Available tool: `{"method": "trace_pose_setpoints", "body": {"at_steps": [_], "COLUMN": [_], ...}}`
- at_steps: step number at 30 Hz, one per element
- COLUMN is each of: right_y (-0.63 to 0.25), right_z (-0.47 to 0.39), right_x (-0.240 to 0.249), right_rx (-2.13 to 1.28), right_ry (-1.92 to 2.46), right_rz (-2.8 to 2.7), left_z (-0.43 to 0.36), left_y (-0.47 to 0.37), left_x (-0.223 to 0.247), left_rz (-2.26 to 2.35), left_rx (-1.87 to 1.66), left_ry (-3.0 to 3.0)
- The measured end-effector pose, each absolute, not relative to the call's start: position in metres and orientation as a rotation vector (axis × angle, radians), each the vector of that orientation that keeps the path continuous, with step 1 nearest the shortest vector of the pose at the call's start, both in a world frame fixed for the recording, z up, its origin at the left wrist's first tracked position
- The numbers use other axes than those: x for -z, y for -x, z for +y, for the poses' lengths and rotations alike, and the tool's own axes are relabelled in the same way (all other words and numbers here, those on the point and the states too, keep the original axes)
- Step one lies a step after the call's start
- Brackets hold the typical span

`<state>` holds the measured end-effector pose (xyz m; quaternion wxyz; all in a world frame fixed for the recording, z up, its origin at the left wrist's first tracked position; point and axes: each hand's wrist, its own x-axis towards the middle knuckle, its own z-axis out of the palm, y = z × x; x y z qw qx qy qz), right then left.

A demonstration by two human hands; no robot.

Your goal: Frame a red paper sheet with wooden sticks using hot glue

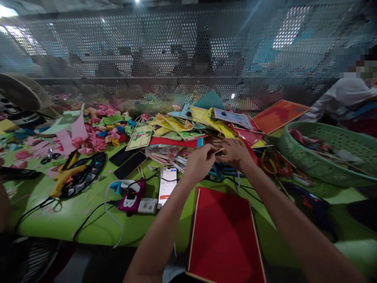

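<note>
Both hands are over a pile of thin wooden sticks (188, 151) in the middle of the table. My left hand (201, 160) has its fingers pinched on the end of a short wooden stick (218, 150). My right hand (235, 152) is just right of it, fingers bent down over the sticks; its fingertips are partly hidden, and what they hold cannot be made out. Nearer me lies a red board (225, 236) with pale wooden strips along its edges. Behind the hands, colourful cards (176, 125) are heaped up.
A green basket (326, 153) with scraps stands at the right, a dark glue gun (309, 200) before it. Left of the hands lie a lit phone (167, 186), a purple power socket (132, 198), cables, dark phones (130, 164) and scissors (50, 157). A person (344, 94) is at far right.
</note>
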<state>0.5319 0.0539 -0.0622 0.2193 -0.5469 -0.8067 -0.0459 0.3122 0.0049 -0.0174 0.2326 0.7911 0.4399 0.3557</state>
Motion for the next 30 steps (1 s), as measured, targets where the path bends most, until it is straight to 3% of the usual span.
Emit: {"method": "trace_pose_setpoints", "body": {"at_steps": [9, 18, 24, 30], "right_y": [-0.543, -0.564, -0.580, -0.575], "right_z": [-0.034, -0.105, -0.125, -0.122], "right_x": [0.041, 0.076, 0.113, 0.127], "right_rx": [-0.071, -0.001, -0.112, -0.122], "right_ry": [1.316, 1.419, 1.448, 1.418], "right_rz": [-2.086, -2.163, -2.117, -2.149], "left_z": [0.000, -0.019, -0.015, -0.028], "left_y": [-0.322, -0.343, -0.315, -0.285], "left_x": [0.024, 0.031, 0.004, 0.004], "left_rz": [1.079, 0.729, 0.898, 1.100], "left_rx": [-0.725, -0.387, -0.556, -0.354], "left_ry": [-2.195, -2.256, -2.279, -2.411]}}
